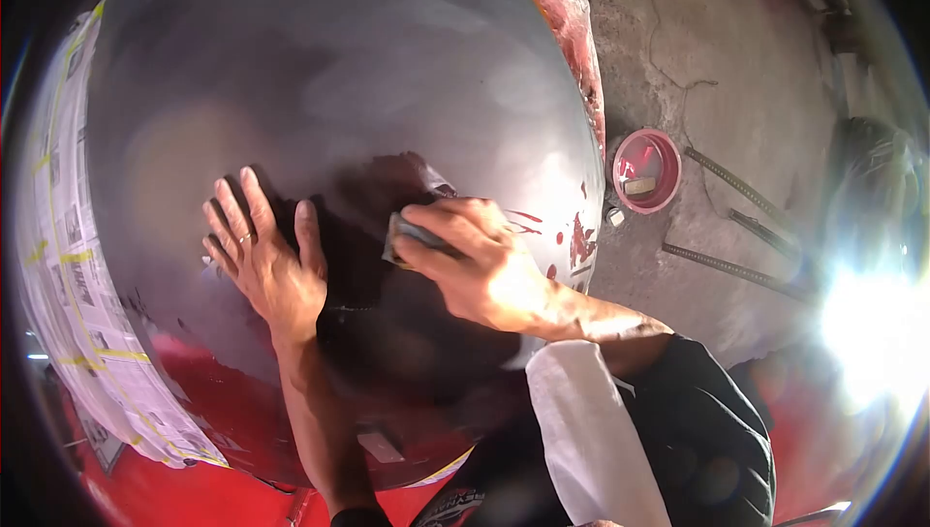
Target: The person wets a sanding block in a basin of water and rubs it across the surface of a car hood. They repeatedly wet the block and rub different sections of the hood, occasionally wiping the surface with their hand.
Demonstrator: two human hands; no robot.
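Note:
A large curved car panel [387, 52], dull dark grey with wet dark red areas, fills the middle. My left hand [266, 261] lies flat on it with fingers spread; a ring shows on one finger. My right hand [484, 261] is closed around a small grey sanding block [426, 236], pressed against the panel's wet dark patch. The block's underside is hidden. Between and below the hands, the surface looks glossy and almost black. Lower down, a small grey rectangular piece [380, 446] rests on the panel.
Taped newspaper masking [82, 236] borders the left side; clear plastic sheeting [572, 33] covers the upper right edge. On the concrete floor [717, 62] stand a pink basin [647, 171] and several perforated metal strips [727, 270]. A bright lamp [877, 333] glares at right. White cloth [586, 430] hangs near my right arm.

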